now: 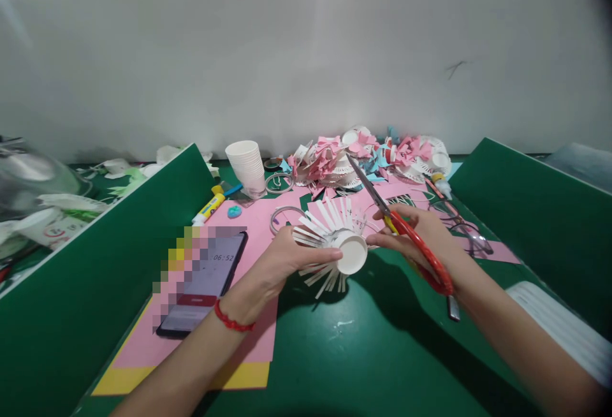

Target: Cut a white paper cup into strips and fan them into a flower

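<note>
A white paper cup (352,254) with its wall cut into many thin strips, fanned out around the base, is held over the green table. My left hand (299,252) grips it from the left, thumb lying on the cup's bottom. My right hand (412,233) is closed around red-handled scissors (421,245), whose blades point up and away to the left, beyond the cup. Fingertips of the right hand reach the cup's right edge. Part of the strips is hidden behind my left hand.
A phone (210,283) lies on pink paper (248,334) at left. Behind stand stacked paper cups (246,168), a glue stick (209,208) and a heap of pink and white paper pieces (329,162). Glasses (471,238) lie at right. Green partitions (119,245) flank the table.
</note>
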Tool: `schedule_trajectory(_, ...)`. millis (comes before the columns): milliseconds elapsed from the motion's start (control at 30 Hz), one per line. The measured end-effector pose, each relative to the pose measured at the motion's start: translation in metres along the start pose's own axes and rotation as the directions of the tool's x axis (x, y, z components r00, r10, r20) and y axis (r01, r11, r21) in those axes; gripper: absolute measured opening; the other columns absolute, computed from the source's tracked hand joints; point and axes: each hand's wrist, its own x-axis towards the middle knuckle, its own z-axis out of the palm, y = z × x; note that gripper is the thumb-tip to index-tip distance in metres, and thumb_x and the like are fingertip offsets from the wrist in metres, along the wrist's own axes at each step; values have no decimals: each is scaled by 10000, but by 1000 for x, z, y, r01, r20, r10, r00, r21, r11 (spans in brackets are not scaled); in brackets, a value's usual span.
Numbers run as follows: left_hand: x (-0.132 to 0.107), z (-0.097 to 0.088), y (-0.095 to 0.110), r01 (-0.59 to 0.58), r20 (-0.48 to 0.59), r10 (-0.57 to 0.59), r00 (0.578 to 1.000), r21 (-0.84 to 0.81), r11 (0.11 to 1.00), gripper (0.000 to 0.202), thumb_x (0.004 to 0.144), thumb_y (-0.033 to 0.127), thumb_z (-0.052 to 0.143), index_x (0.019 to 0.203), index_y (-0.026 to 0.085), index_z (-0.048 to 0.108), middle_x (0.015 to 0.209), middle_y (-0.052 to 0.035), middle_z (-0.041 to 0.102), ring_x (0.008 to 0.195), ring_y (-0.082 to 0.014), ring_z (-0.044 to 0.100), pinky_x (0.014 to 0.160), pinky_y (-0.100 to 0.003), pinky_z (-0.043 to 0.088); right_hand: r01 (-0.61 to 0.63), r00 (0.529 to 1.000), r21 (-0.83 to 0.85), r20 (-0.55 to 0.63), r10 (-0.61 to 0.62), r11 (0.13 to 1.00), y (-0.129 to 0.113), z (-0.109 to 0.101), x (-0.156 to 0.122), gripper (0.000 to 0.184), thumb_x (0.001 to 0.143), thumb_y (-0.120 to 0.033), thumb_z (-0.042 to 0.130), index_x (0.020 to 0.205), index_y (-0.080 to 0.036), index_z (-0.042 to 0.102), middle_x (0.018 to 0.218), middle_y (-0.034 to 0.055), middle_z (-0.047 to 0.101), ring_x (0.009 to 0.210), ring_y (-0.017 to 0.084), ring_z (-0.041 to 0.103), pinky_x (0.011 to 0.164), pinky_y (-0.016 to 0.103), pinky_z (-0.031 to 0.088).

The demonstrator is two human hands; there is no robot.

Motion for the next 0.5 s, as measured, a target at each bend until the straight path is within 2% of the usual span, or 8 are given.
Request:
schedule_trajectory(133, 2, 0, -4, -33, -42, 33, 999, 5, 999, 214, 506, 186, 782, 686, 114, 693, 623, -27, 666, 594, -146, 596, 583, -252, 459, 34, 995, 50, -93, -30, 998, 1, 2, -1, 446, 496, -485, 766, 755, -183, 562, 550, -3, 582, 484, 149, 538, 432, 228, 395)
schedule_trajectory(200, 3, 1, -5, -41, -81, 35, 996, -78, 996, 206, 521, 183, 776, 696, 117, 691, 624, -24, 670, 592, -143, 605, 585, -250, 470, 70, 982, 91, -182, -53, 993, 3, 2, -4, 427, 566, -501, 724, 803, -188, 555, 500, -36, 524, 408, 111, 449, 386, 219, 342)
schedule_trajectory(267, 4, 2, -4, -75, -121, 51, 991, -199, 977, 203, 556, 172, 759, 741, 126, 689, 684, -27, 688, 624, -142, 622, 608, -248, 485, 123, 970, 128, -223, -93, 984, 5, 2, -11, 388, 658, -518, 650, 847, -200, 530, 469, -64, 455, 375, 97, 383, 362, 215, 303)
schedule_trajectory(333, 3, 4, -2, -148, -161, 102, 982, -309, 940, 198, 606, 156, 729, 797, 129, 685, 782, -37, 700, 693, -144, 637, 669, -250, 496, 178, 974, 152, -168, -152, 972, 5, 1, -22, 350, 741, -523, 562, 881, -209, 495, 498, -62, 441, 383, 100, 379, 362, 217, 301)
schedule_trajectory(400, 3, 5, 1, -218, -195, 151, 969, -389, 895, 182, 649, 141, 698, 828, 119, 680, 848, -49, 699, 769, -154, 642, 739, -253, 492, 209, 978, 152, -28, -207, 966, 4, 0, -37, 342, 787, -526, 497, 917, -211, 472, 578, -36, 479, 409, 100, 392, 369, 219, 299)
schedule_trajectory(467, 2, 7, 5, -229, -218, 140, 966, -466, 855, 160, 682, 124, 667, 840, 106, 676, 863, -58, 699, 824, -164, 641, 795, -254, 480, 198, 968, 128, 129, -214, 972, 2, -1, -50, 375, 799, -571, 438, 857, -203, 479, 566, -31, 462, 414, 97, 379, 368, 216, 274)
schedule_trajectory(500, 2, 8, 6, -221, -223, 121, 967, -505, 834, 163, 699, 112, 648, 860, 102, 673, 869, -60, 700, 846, -168, 640, 816, -257, 474, 165, 968, 111, 172, -183, 980, 2, -1, -55, 407, 824, -585, 368, 810, -197, 489, 535, -32, 434, 433, 105, 393, 394, 222, 290)
